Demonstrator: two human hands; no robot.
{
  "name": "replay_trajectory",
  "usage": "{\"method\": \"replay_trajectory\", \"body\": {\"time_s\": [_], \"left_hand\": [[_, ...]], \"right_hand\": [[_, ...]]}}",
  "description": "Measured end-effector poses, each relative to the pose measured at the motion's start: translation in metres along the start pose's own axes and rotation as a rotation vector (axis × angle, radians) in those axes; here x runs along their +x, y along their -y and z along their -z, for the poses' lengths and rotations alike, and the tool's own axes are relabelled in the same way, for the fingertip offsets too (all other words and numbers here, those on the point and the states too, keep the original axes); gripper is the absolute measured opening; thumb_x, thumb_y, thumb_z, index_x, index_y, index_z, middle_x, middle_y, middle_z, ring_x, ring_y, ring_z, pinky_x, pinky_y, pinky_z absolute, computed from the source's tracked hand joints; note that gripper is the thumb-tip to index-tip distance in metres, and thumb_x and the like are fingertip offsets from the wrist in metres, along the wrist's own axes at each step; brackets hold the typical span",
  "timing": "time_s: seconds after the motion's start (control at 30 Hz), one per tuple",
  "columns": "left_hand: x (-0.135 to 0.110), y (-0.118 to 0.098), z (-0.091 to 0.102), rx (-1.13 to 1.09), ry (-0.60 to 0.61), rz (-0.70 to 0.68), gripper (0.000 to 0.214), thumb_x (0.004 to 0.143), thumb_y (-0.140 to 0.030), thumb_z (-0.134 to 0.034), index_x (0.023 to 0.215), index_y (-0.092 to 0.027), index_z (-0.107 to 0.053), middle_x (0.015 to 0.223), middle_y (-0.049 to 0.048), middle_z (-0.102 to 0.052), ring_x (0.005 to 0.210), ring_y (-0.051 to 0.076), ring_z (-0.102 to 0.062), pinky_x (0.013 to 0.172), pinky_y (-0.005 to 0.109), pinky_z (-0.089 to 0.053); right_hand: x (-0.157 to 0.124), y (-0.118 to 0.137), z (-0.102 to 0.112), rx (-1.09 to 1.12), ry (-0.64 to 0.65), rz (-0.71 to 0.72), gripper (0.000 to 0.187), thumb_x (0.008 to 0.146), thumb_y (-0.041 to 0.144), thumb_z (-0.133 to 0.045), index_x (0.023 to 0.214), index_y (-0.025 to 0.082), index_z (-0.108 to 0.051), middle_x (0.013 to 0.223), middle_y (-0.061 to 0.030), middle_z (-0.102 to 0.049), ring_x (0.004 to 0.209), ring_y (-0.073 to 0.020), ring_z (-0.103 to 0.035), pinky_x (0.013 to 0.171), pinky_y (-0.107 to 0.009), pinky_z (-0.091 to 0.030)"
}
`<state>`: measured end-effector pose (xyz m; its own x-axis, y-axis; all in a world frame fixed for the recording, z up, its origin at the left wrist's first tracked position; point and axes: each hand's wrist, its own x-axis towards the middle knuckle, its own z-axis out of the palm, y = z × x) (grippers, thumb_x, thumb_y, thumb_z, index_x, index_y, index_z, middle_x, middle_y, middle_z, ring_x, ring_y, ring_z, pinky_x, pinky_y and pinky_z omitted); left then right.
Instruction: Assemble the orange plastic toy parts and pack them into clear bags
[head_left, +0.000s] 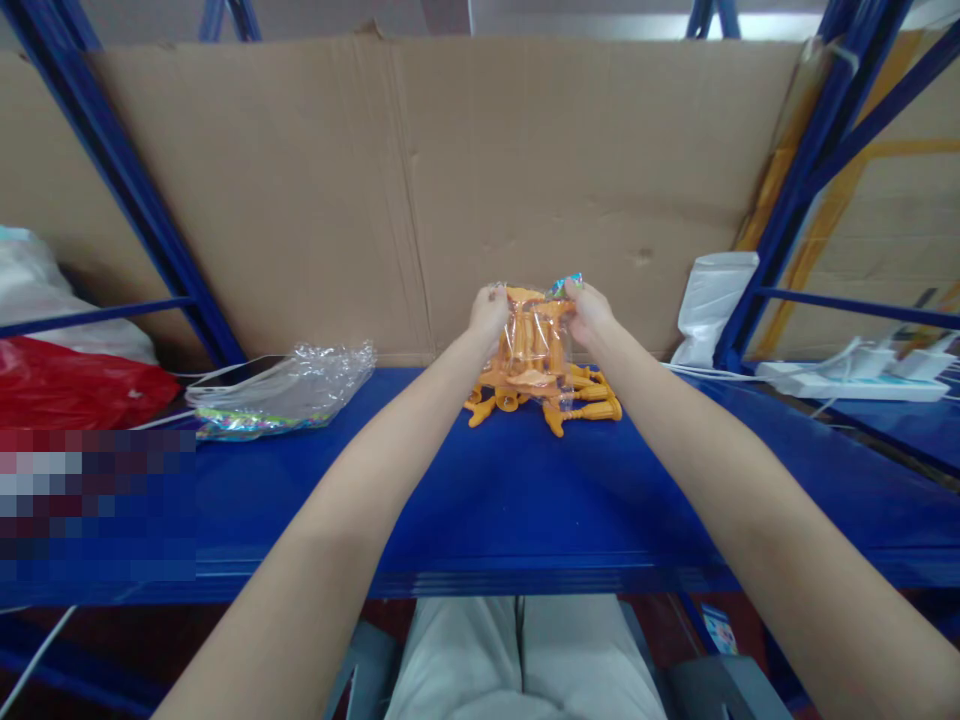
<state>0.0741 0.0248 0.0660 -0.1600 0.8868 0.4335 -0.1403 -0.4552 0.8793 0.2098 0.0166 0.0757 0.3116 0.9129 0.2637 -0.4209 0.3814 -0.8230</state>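
Between my hands is a clear plastic bag with several orange plastic pieces inside. My left hand is closed on the bag's upper left corner. At the upper right corner, by a small blue-green printed patch, my right hand pinches the bag. Loose orange plastic pieces, long and knobbed, lie on the blue shelf behind and below the bag. What the pieces are exactly I cannot tell. The bag partly covers them.
Left of my arms lies a stack of clear plastic bags with a dark phone-like object. A cardboard sheet closes the back. At right are a white pouch, a power strip with cables, and a blue post.
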Motion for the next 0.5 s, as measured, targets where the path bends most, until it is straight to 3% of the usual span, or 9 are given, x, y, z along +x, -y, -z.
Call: {"method": "replay_trajectory", "body": {"time_s": [0.2, 0.5], "left_hand": [[0.002, -0.005, 0.009, -0.076, -0.03, 0.132, 0.009, 0.078, -0.015, -0.048, 0.07, -0.02, -0.05, 0.071, -0.0007, -0.057, 0.064, 0.012, -0.055, 0.063, 0.025, -0.047], [0.001, -0.015, 0.011, -0.066, -0.06, 0.013, 0.015, 0.074, -0.01, -0.049, 0.062, -0.017, -0.052, 0.066, -0.001, -0.058, 0.062, 0.01, -0.055, 0.062, 0.021, -0.045]], "right_hand": [[0.011, 0.015, -0.007, -0.113, 0.01, 0.097, 0.019, 0.081, 0.019, -0.054, 0.063, 0.018, -0.049, 0.057, 0.0053, -0.054, 0.053, -0.0079, -0.054, 0.056, -0.022, -0.048], [0.014, 0.025, -0.008, -0.254, 0.025, 0.198, 0.017, 0.079, 0.021, -0.056, 0.063, 0.016, -0.053, 0.061, 0.0022, -0.055, 0.056, -0.0091, -0.055, 0.055, -0.025, -0.048]]}}
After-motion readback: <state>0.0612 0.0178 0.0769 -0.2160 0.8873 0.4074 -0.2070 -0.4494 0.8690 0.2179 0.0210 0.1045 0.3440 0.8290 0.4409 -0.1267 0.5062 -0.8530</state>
